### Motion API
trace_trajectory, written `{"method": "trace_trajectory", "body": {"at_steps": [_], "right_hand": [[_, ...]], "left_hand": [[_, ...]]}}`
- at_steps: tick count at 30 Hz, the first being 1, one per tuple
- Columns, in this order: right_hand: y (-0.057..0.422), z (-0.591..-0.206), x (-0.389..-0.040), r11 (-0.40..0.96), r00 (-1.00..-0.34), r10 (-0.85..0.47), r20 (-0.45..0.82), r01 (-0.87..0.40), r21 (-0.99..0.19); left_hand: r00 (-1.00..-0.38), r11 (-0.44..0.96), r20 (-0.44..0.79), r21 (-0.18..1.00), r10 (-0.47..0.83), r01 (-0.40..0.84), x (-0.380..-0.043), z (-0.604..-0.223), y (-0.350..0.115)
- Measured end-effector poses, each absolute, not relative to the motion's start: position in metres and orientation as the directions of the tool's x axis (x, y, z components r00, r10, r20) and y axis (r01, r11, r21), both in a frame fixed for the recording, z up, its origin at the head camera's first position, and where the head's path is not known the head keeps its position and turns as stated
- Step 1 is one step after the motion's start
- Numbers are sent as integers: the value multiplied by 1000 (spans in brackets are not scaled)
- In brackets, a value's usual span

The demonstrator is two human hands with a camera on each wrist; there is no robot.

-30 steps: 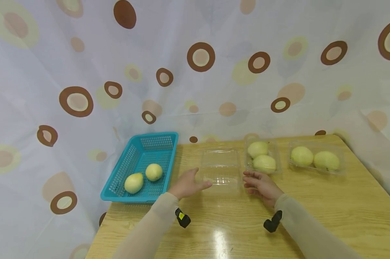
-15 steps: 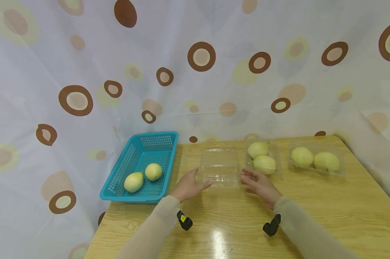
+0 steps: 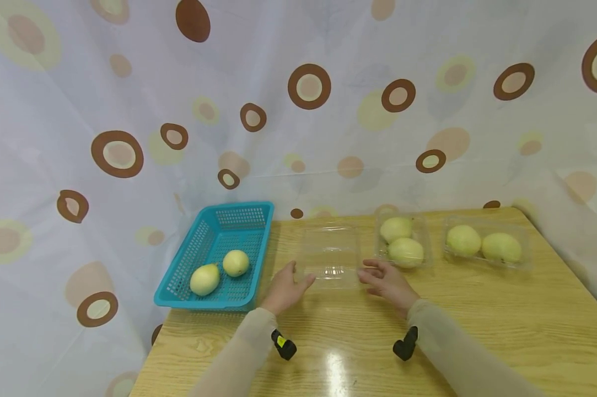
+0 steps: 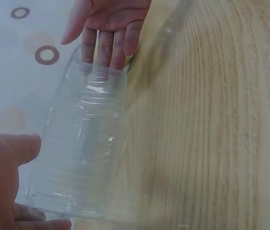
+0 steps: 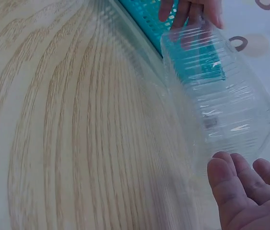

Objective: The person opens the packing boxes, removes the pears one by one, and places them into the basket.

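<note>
A clear plastic box [image 3: 330, 256] lies on the table between my two hands, with no fruit showing in it. My left hand [image 3: 284, 291] is at its left side, thumb spread toward the front edge. At the right side is my right hand [image 3: 385, 284], its fingers slightly bent with the tips right at the wall. In the left wrist view the box's ribbed wall [image 4: 82, 143] shows between both hands. The right wrist view has my right fingers [image 5: 240, 179] at the near end of the box and the left hand [image 5: 192, 17] at the far end.
A blue plastic basket [image 3: 206, 304] at the left holds two pale yellow fruits [image 3: 205, 279]. To the right stand two more clear boxes, one with two fruits [image 3: 405, 252] close to my right hand, another with two fruits [image 3: 501, 247] farther right. A patterned curtain [image 3: 308, 138] hangs behind the table.
The clear box has shifted a little to the left between my hands. My right hand has moved left with it, away from the neighbouring filled box; the left hand has shifted slightly left.
</note>
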State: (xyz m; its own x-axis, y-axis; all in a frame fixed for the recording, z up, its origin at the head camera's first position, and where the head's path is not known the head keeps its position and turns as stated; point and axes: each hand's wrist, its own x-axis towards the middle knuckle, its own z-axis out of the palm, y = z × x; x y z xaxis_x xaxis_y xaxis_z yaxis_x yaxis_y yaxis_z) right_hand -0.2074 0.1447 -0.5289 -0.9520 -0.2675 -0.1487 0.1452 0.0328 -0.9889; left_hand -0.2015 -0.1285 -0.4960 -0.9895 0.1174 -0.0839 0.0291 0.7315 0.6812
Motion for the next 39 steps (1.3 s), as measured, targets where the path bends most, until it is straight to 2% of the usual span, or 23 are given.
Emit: {"method": "trace_trajectory", "body": {"at_steps": [18, 23, 32, 39], "right_hand": [[107, -542, -221, 165, -948, -300, -105, 57, -985], [96, -544, -225, 194, -955, -278, -99, 45, -980], [82, -537, -225, 271, -956, -263, -130, 56, -961], [77, -533, -229, 290, -937, -317, -147, 52, -956]], "left_hand": [[-998, 722, -16, 690, -56, -51, -202, -523, -141], [-990, 695, 12, 714, -142, -91, -202, -526, -141], [-975, 647, 60, 756, -213, -95, -199, -531, -145], [-960, 567, 66, 817, -271, -104, -201, -538, -146]]}}
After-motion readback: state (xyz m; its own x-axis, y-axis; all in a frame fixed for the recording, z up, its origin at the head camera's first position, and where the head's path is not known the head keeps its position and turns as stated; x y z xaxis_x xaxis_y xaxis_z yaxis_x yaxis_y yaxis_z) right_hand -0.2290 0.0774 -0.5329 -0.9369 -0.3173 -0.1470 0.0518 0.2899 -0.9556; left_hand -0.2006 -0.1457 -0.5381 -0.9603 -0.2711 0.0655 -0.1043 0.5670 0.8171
